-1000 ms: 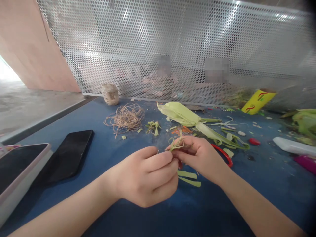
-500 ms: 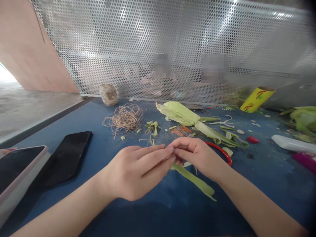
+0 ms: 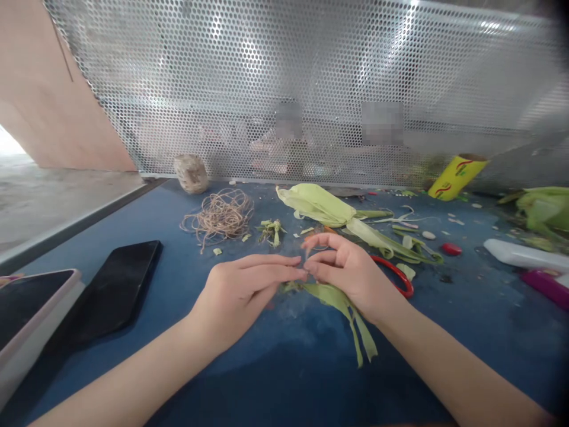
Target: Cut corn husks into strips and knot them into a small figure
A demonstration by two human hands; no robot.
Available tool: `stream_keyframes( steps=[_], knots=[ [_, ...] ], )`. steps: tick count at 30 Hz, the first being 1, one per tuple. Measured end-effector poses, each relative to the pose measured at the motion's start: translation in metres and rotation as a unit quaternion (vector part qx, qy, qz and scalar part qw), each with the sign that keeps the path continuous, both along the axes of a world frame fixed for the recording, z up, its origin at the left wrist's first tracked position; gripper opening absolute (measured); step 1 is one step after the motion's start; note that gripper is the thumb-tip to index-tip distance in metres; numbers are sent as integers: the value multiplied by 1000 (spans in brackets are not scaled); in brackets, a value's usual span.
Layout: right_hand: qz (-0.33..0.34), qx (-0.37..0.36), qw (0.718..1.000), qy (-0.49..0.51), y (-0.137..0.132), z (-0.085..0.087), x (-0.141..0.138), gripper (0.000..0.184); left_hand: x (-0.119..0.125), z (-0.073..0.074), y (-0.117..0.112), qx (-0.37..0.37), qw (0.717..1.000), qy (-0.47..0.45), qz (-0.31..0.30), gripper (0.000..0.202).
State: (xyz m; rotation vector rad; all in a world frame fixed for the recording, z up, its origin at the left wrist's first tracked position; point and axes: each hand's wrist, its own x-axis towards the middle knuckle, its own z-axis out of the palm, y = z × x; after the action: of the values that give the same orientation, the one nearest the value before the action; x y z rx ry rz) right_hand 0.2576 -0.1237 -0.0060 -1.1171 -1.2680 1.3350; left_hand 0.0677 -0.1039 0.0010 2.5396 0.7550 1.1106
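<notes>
My left hand [image 3: 249, 290] reaches in with its fingers together, pressed at the tips over a pale green corn husk strip [image 3: 334, 301]. The husk's gathered end shows under those fingertips; its split tails hang right and toward me. Thumb and fingers of my right hand [image 3: 351, 270] are curled in a pinch against my left fingertips. What sits in that pinch is too small to make out. Behind the right wrist a red loop-shaped handle [image 3: 402, 277] shows in part. Beyond the hands lies a figure-like bundle of corn husk [image 3: 317, 203] with trailing strips.
Tangled twine [image 3: 224, 214], small husk scraps [image 3: 272, 230] and a jar-like container [image 3: 191, 173] lie at back left. Two phones, one black [image 3: 118, 290], are at left. A yellow tube [image 3: 457, 177], red oval piece [image 3: 451, 249] and white tool [image 3: 524, 255] lie right. Perforated metal [image 3: 267, 71] stands behind.
My right index finger has lifted away from the left fingertips, opening a gap above the thumb. The husk strip has turned and now shows two separate tails. My left hand has shifted slightly.
</notes>
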Motion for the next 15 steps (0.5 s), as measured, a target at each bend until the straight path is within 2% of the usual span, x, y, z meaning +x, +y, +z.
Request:
stream_keyframes(
  steps=[4, 7, 10, 15],
  knots=[
    [56, -39, 997, 25, -1, 1, -3, 19, 7, 7, -6, -193, 978, -45, 62, 20],
    [84, -27, 996, 12, -2, 1, -6, 10, 10, 11, -8, -260, 961, -47, 80, 18],
    [90, -10, 996, -18, -4, 2, -5, 7, 9, 12, -9, -260, 962, -25, 74, 19],
    [110, 31, 991, -77, -7, 5, -2, 14, 4, 8, -5, -210, 975, -2, 72, 24]
  ],
)
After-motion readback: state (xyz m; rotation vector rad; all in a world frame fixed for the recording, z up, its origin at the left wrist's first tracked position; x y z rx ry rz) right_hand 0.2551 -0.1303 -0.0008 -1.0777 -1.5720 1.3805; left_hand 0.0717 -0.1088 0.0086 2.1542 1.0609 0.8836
